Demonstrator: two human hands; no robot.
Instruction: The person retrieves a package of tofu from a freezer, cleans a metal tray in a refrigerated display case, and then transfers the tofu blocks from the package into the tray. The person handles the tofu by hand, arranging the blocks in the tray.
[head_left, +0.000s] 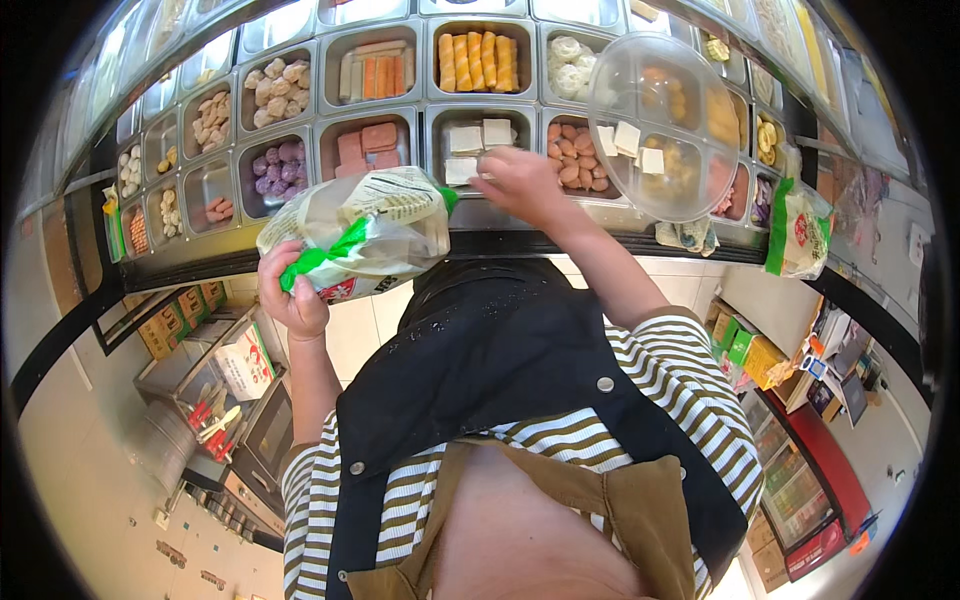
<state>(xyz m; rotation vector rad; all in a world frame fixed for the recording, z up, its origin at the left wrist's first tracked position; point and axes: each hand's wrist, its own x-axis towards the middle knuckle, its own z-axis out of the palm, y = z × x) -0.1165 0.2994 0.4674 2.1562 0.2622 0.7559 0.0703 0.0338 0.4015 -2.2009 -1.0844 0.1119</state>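
Note:
My left hand (296, 292) grips the green lower end of a printed, see-through plastic food bag (367, 225) that lies tilted at the counter's front edge. My right hand (517, 184) reaches over a steel pan (433, 142) of white square pieces (466, 140); its curled fingertips are at the pieces, and whether they pinch one is hidden. To the right, a round clear plastic lid or bowl (675, 191) rests over several pans, with a few more white squares (627, 139) in it.
Steel pans hold pink luncheon-meat slices (379, 136), purple balls (279, 169), small sausages (574, 154) and twisted yellow rolls (478, 60). A folded cloth (686, 235) and another green-edged bag (801, 229) hang at the right front edge. Glass covers (806, 60) curve along the far side.

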